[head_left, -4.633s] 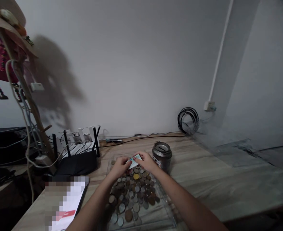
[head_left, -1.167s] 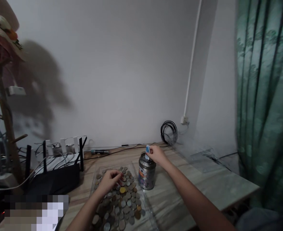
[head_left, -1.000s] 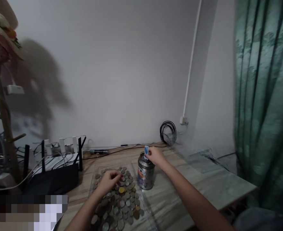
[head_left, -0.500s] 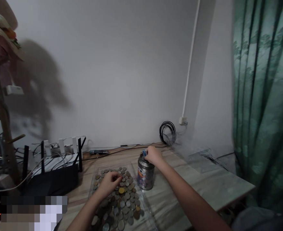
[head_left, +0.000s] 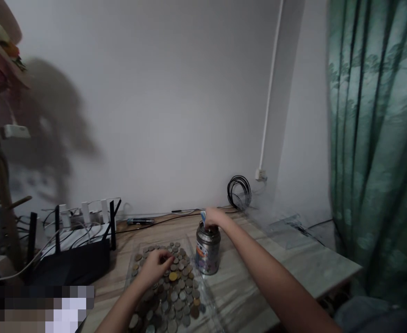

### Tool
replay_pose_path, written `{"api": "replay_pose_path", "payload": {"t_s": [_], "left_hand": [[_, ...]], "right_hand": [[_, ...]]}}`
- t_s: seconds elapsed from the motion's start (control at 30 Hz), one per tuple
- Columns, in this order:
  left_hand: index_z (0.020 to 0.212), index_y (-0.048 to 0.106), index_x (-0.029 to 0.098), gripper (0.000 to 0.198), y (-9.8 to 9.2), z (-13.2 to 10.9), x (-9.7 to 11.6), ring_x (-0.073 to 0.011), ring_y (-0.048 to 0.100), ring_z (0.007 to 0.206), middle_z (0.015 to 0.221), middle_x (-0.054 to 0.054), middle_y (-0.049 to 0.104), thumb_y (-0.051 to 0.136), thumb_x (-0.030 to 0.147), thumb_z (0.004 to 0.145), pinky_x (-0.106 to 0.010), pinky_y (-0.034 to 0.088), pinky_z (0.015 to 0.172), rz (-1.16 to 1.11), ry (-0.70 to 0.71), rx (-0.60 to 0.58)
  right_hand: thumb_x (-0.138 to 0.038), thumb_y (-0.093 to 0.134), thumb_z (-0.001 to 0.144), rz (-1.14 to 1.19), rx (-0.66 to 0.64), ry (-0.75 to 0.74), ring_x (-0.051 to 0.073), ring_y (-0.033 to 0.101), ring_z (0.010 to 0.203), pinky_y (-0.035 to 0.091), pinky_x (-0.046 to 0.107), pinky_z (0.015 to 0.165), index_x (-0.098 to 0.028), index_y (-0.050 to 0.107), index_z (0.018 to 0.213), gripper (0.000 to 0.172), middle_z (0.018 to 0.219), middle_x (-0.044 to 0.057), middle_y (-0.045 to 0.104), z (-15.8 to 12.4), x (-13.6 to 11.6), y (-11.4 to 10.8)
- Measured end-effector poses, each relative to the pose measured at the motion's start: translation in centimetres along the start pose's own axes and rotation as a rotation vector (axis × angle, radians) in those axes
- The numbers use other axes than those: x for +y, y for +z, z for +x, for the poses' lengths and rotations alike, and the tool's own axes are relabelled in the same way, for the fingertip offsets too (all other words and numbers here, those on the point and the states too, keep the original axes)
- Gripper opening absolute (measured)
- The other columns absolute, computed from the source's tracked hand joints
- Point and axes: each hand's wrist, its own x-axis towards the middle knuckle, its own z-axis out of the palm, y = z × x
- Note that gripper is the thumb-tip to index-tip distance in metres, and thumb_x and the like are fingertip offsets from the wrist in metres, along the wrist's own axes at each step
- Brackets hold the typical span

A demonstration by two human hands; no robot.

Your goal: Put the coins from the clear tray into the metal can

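Observation:
A metal money tin (head_left: 207, 252) stands on the wooden table (head_left: 286, 273). My right hand (head_left: 214, 217) is over its top and pinches a folded bluish banknote (head_left: 203, 216) at the slot in the lid. Left of the tin, a clear plastic sheet (head_left: 206, 307) carries several coins (head_left: 177, 296) spread flat. My left hand (head_left: 154, 266) rests on the coins near the far end of the sheet, fingers curled; whether it grips a coin I cannot tell.
A black router (head_left: 75, 259) with upright antennas and tangled cables sits at the left. A coiled black cable (head_left: 238, 192) and a wall socket (head_left: 260, 175) are at the back. Another clear sheet (head_left: 288, 226) lies at the right, by a green curtain (head_left: 376, 148).
Both hands held the banknote over the coins; since then my right hand has carried it to the tin and pushed it lower into the slot. My left hand dropped onto the coins.

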Motion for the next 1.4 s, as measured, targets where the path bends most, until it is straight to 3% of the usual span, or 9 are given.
{"api": "replay_pose_path", "payload": {"t_s": [0.17, 0.37, 0.57, 0.73, 0.83, 0.93, 1.13, 1.3, 1.4], "left_hand": [[0.074, 0.064, 0.011, 0.034, -0.1, 0.0, 0.0, -0.0143, 0.053, 0.065, 0.069, -0.004, 0.062, 0.042, 0.038, 0.075, -0.021, 0.037, 0.058, 0.01, -0.008, -0.001], [0.077, 0.064, 0.011, 0.035, 0.0, 0.0, -0.3, -0.0146, 0.054, 0.065, 0.069, -0.005, 0.063, 0.042, 0.038, 0.075, -0.021, 0.038, 0.057, 0.023, -0.015, 0.009], [0.077, 0.065, 0.011, 0.034, 0.0, 0.0, -0.3, -0.0146, 0.055, 0.066, 0.07, -0.004, 0.063, 0.042, 0.037, 0.074, -0.021, 0.039, 0.058, 0.008, -0.013, -0.001], [0.076, 0.065, 0.011, 0.035, 0.2, 0.1, -0.4, -0.0146, 0.055, 0.065, 0.069, -0.004, 0.063, 0.042, 0.038, 0.075, -0.021, 0.039, 0.058, -0.004, -0.011, 0.018], [0.074, 0.064, 0.011, 0.035, 0.1, 0.0, -0.2, -0.0143, 0.054, 0.065, 0.068, -0.004, 0.062, 0.041, 0.038, 0.075, -0.021, 0.038, 0.058, 0.007, 0.012, 0.039], [0.07, 0.063, 0.012, 0.034, -0.1, -0.1, 0.3, -0.0139, 0.053, 0.064, 0.066, -0.003, 0.062, 0.041, 0.037, 0.075, -0.021, 0.037, 0.058, 0.037, 0.028, 0.048], [0.07, 0.064, 0.013, 0.03, -0.4, -0.3, 0.9, -0.0139, 0.053, 0.064, 0.067, -0.003, 0.063, 0.042, 0.033, 0.075, -0.021, 0.036, 0.058, 0.072, 0.035, 0.06], [0.073, 0.065, 0.014, 0.03, -0.3, -0.3, 0.9, -0.0138, 0.054, 0.066, 0.069, -0.003, 0.064, 0.042, 0.033, 0.075, -0.02, 0.036, 0.059, 0.095, 0.041, 0.075], [0.071, 0.065, 0.014, 0.031, -0.5, -0.1, 0.6, -0.014, 0.054, 0.065, 0.069, -0.004, 0.064, 0.041, 0.033, 0.076, -0.021, 0.036, 0.06, 0.148, -0.002, 0.114]], "right_hand": [[-0.038, 0.063, 0.056, -0.004, 0.101, -0.045, 0.022, 0.06, 0.08, 0.043, 0.025, 0.06, -0.016, 0.067, 0.087, 0.038, 0.089, 0.012, 0.065, -1.2, 0.5, 0.2], [-0.028, 0.058, 0.064, 0.032, 0.195, -0.063, 0.019, 0.06, 0.076, 0.04, 0.022, 0.06, -0.016, 0.068, 0.08, 0.022, 0.084, 0.012, 0.066, -1.3, 0.7, 1.7], [-0.034, 0.062, 0.062, 0.079, 0.218, -0.079, 0.019, 0.06, 0.072, 0.039, 0.023, 0.058, -0.019, 0.068, 0.08, 0.024, 0.081, 0.008, 0.066, -1.6, 1.6, 2.6], [-0.037, 0.051, 0.074, 0.273, 0.547, -0.326, 0.016, 0.055, 0.09, 0.039, 0.024, 0.076, -0.021, 0.055, 0.113, 0.042, 0.103, 0.006, 0.062, -2.6, 1.9, 2.4], [-0.037, 0.038, 0.083, 0.246, 0.623, -0.448, 0.016, 0.053, 0.094, 0.037, 0.026, 0.081, -0.021, 0.062, 0.101, 0.033, 0.101, 0.006, 0.062, -3.5, 2.0, 3.1], [-0.042, 0.03, 0.086, 0.199, 0.583, -0.439, 0.017, 0.055, 0.086, 0.038, 0.028, 0.077, -0.02, 0.067, 0.081, 0.043, 0.085, 0.006, 0.065, -4.3, 2.6, 4.5], [-0.033, 0.03, 0.087, 0.337, 0.727, -0.496, 0.019, 0.043, 0.111, 0.034, 0.037, 0.092, -0.02, 0.06, 0.106, 0.038, 0.115, 0.008, 0.055, -4.4, 4.7, 7.1], [-0.034, 0.03, 0.086, 0.36, 0.691, -0.489, 0.022, 0.04, 0.113, 0.034, 0.042, 0.092, -0.018, 0.066, 0.089, 0.039, 0.109, 0.009, 0.058, -3.8, 5.3, 7.4], [-0.031, 0.031, 0.086, 0.451, 0.828, -0.502, 0.02, 0.045, 0.106, 0.035, 0.038, 0.091, -0.016, 0.064, 0.092, 0.037, 0.108, 0.011, 0.057, -4.6, 4.6, 6.7]]}}
